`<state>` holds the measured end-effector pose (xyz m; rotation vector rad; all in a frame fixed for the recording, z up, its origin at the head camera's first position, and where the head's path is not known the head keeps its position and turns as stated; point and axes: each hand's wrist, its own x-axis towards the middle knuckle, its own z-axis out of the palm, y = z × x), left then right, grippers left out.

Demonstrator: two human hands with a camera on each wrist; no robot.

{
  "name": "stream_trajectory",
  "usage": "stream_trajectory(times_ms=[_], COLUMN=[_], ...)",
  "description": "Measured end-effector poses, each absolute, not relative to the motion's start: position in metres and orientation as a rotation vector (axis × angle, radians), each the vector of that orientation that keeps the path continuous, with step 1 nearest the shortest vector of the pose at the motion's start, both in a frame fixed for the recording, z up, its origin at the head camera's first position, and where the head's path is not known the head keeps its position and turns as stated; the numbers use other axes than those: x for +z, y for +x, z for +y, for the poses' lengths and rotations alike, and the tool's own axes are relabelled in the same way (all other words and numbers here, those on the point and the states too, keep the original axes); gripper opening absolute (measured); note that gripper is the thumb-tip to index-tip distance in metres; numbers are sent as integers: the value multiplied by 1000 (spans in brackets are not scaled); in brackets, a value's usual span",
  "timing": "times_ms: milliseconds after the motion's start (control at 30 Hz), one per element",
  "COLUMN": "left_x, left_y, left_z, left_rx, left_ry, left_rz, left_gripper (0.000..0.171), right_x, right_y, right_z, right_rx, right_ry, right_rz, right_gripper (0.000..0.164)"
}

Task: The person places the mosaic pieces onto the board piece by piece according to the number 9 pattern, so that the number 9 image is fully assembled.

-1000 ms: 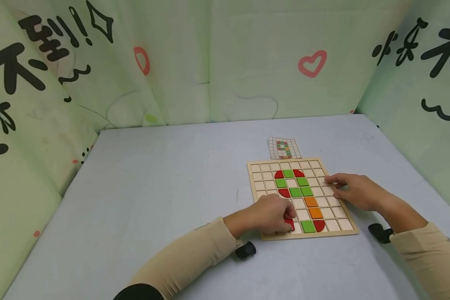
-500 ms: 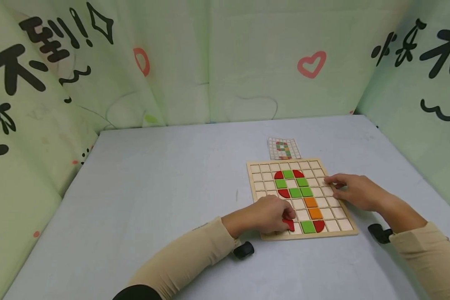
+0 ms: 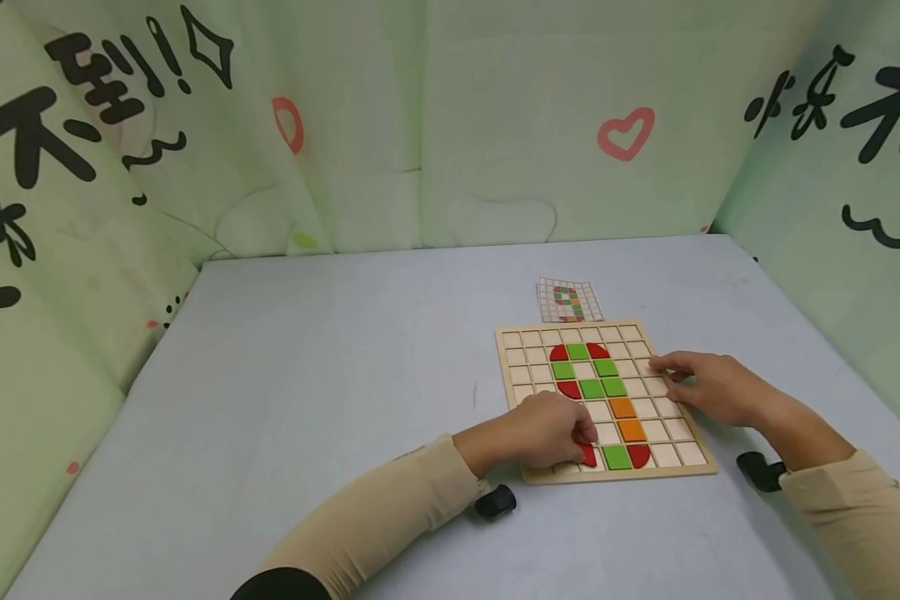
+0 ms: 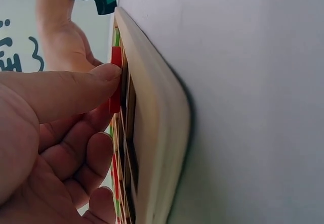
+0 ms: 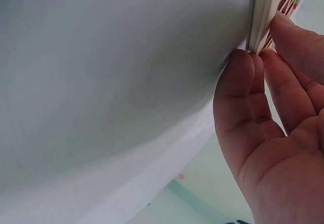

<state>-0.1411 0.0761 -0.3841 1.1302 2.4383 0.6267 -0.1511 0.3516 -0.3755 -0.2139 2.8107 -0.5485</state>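
Note:
In the head view, my left hand [image 3: 551,429] is over the near-left part of a wooden grid board [image 3: 622,476]. Its thumb and fingers pinch a red tile [image 3: 588,456], which stands slightly proud of the grid in the left wrist view, beside a green tile [image 3: 617,457]. Whether the tile touches the board is hard to tell. My right hand [image 3: 720,387] holds the board's right edge. In the right wrist view its thumb [image 5: 298,44] lies on the board's upper side and other fingers touch the rim. Red, green and orange tiles form a 9-like shape on the grid.
A small printed card [image 3: 568,300] with a coloured grid pattern lies just behind the board. The pale table [image 3: 330,367] extends to the left. Light green printed curtains [image 3: 495,125] enclose its back and sides.
My left hand has shifted slightly to the right with the red tile, bringing it nearer the green tile. My right hand stays at the board's edge.

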Motion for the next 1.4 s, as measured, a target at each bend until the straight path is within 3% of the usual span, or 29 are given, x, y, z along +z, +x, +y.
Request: stream_trajectory(times_ms=[867,1400], left_x=[-382,-384], left_y=[-136,-137], left_z=[79,80], left_rx=[565,538], left_ry=[1190,1173], left_rz=[2486,2518], left_gripper=[18,12], right_x=[-375,-376], right_y=[-150,-150], right_z=[351,352], right_rx=[-561,-565], right_ry=[-244,-237], right_rz=[2820,2819], right_gripper=[48,49])
